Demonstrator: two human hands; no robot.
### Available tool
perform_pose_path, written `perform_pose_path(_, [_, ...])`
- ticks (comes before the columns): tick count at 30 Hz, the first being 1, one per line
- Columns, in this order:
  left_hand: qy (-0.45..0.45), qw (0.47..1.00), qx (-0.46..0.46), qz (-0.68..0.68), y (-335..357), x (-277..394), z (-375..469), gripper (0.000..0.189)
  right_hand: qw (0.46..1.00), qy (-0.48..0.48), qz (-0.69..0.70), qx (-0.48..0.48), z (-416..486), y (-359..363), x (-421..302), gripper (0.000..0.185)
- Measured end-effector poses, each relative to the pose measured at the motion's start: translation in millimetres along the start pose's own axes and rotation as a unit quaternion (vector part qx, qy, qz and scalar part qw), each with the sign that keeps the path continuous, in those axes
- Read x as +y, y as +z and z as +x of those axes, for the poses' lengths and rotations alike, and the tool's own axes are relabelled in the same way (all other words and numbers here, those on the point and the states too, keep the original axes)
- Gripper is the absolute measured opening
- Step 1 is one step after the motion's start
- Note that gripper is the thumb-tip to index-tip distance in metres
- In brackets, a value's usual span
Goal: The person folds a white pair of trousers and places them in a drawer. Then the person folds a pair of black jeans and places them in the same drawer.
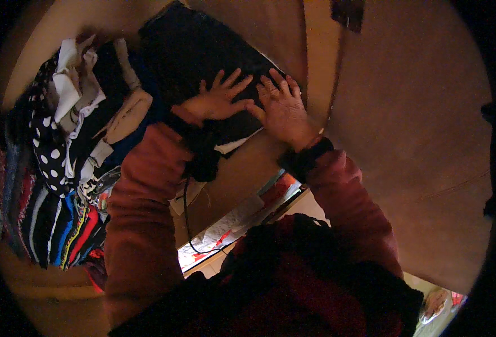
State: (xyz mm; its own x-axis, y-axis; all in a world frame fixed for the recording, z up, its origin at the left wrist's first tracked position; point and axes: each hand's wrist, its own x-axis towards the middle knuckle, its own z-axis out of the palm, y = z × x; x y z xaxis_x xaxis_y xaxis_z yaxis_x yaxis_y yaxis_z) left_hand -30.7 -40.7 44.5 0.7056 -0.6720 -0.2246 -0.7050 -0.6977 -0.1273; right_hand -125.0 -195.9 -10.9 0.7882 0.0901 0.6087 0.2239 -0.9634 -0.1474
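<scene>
Both palms rest on a black piece of folded fabric (189, 46) that lies flat on a brown wooden shelf (239, 168). My left hand (218, 99) has its fingers apart on the middle of the cloth. On the cloth's right side lies my right hand (282, 105), fingers slightly spread, close to the right edge. The two thumbs meet or nearly meet. Neither hand grips anything. A pale strip of cloth (235, 145) shows at the near edge of the black fabric.
Stacked folded clothes stand at left, with a polka-dot cloth (47, 156) and a striped cloth (77, 236). A wooden door panel (408, 126) is at right. A thin black cord (186, 219) hangs by my left sleeve. Below the shelf edge are white and red items (218, 236).
</scene>
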Motion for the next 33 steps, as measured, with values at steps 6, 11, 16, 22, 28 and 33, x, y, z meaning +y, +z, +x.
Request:
perform_pose_path(6, [-0.016,0.999,0.04,-0.025,25,-4,-23,0.072,0.999,-0.019,0.024,0.038,-7,15,11,0.054])
perform_pose_path(11, [-0.003,0.997,0.05,-0.05,34,-8,-26,0.069,0.998,-0.015,0.059,0.02,-8,11,11,0.054])
perform_pose_path(16, [0.016,0.999,0.049,-0.013,21,3,-42,0.069,0.996,-0.044,0.071,0.044,-29,-5,4,0.055])
perform_pose_path(22, [0.041,0.972,0.192,-0.131,-14,4,-34,0.064,0.995,-0.052,0.084,0.019,-38,-7,-5,0.062])
perform_pose_path(28, [-0.068,0.997,-0.02,-0.032,7,8,-20,0.074,0.994,-0.082,0.068,0.001,-42,3,-5,0.067])
perform_pose_path(33, [-0.076,0.996,-0.008,-0.051,20,8,-19,0.073,0.995,-0.088,0.053,0.014,-45,3,-4,0.068])
